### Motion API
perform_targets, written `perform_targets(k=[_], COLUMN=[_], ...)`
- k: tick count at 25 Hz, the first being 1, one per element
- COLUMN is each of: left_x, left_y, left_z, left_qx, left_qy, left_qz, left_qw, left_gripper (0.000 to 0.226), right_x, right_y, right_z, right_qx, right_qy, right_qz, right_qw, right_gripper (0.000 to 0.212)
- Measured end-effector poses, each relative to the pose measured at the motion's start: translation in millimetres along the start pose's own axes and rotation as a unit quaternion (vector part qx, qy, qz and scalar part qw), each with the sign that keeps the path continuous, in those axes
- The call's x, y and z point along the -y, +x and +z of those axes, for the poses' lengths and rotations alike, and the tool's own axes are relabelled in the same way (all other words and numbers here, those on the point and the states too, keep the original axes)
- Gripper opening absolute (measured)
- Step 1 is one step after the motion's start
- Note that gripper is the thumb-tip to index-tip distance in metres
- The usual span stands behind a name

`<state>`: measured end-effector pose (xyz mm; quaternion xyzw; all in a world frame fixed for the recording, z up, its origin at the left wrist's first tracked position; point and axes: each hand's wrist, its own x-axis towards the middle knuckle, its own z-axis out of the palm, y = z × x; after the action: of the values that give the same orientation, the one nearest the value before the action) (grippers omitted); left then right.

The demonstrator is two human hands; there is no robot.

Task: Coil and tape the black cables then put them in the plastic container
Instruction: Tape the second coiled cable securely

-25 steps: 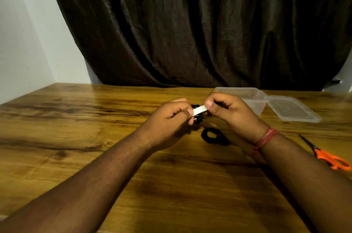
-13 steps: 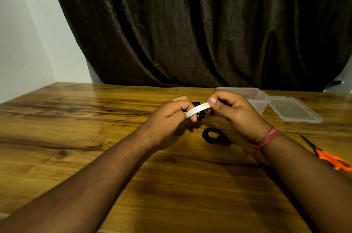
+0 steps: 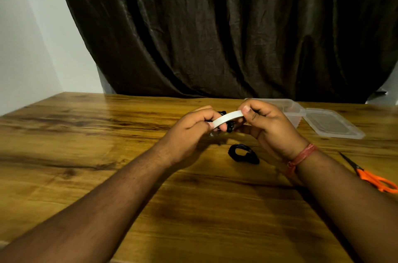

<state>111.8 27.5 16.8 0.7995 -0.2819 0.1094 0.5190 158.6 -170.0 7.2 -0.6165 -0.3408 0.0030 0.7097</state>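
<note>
Above the wooden table (image 3: pixel 107 155), both hands meet at the centre. My left hand (image 3: pixel 191 131) grips a small coiled black cable (image 3: pixel 229 127), mostly hidden by the fingers, together with one end of a white tape strip (image 3: pixel 227 118). My right hand (image 3: pixel 267 125) pinches the strip's other end, and the tape stretches between the hands. A second coiled black cable (image 3: pixel 242 153) lies on the table just below the hands. The clear plastic container (image 3: pixel 290 110) stands open behind my right hand.
The container's clear lid (image 3: pixel 331 126) lies flat to its right. Orange-handled scissors (image 3: pixel 370 176) rest near the right edge by my right forearm. A dark curtain hangs behind the table, with a white wall at the left.
My right hand has pulled away to the right and slightly up, so the white tape strip between the hands has grown longer. The left hand stays in place holding the coil.
</note>
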Motion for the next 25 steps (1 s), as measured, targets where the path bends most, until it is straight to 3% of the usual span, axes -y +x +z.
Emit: perform_targets(k=[10,13,15,17,25], left_x=[0.3,2.9,6.0,8.5,10.3], left_y=[0.4,0.7,0.8,1.0,0.7], left_z=[-1.0,-0.7,-0.3,0.7,-0.3], left_qx=[-0.009,-0.024,-0.024,-0.015,-0.021], left_qy=[-0.008,0.01,0.034,0.062,-0.014], left_qz=[-0.005,-0.002,0.005,0.018,0.014], left_qw=[1.0,1.0,0.999,0.998,1.0], left_gripper=[0.028,0.025,0.025,0.024,0.026], right_x=[1.2,5.3,6.0,5.3,6.9], right_y=[3.0,2.1,1.0,0.1,4.2], right_z=[-3.9,-6.6,-5.5,-0.1,-7.0], right_qx=[-0.04,-0.014,-0.013,-0.012,-0.011], right_qy=[0.084,-0.062,-0.233,-0.314,-0.219], right_qz=[0.039,0.016,-0.032,-0.065,-0.075], right_qw=[0.995,0.998,0.972,0.947,0.973], right_gripper=[0.022,0.024,0.021,0.022,0.029])
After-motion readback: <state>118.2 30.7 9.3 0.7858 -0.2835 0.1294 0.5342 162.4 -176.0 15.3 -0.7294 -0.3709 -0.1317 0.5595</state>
